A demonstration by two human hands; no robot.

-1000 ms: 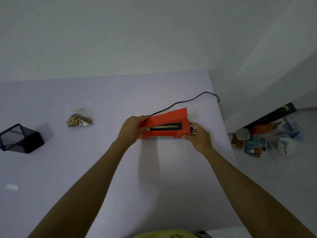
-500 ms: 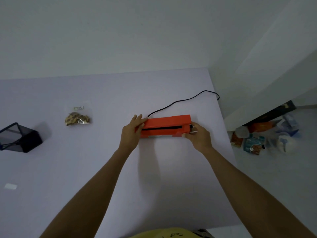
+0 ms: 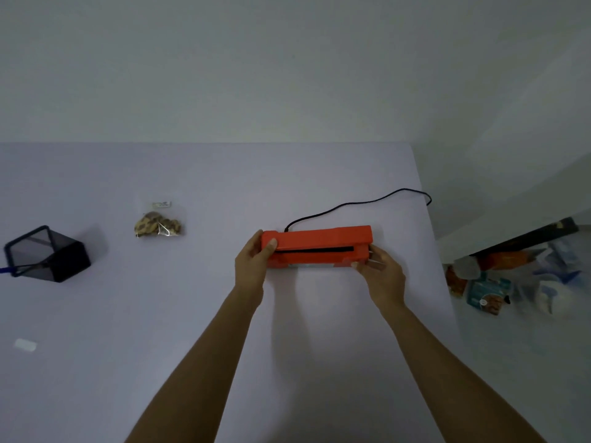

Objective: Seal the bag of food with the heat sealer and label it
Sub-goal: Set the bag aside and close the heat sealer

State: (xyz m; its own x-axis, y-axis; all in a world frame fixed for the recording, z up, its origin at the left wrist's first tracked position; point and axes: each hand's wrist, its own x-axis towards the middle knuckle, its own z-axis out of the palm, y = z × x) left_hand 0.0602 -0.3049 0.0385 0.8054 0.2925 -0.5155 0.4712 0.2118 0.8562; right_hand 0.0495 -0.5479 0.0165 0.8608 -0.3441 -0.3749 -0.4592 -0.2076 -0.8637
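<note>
- Heat sealer (image 3: 316, 246) is lying flat on the counter (image 3: 160, 298), lid down, cord (image 3: 358, 204) trailing off the far right edge.
- Left hand (image 3: 252, 266) is holding its left end, grip closed around it.
- Right hand (image 3: 380, 271) is pinching its right end.
- Bag of food (image 3: 158, 222) is sitting well left, untouched.
- Black mesh holder (image 3: 48, 254) is standing far left.

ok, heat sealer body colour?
Orange-red heat sealer, black slot along its front; head view, the only one.
</note>
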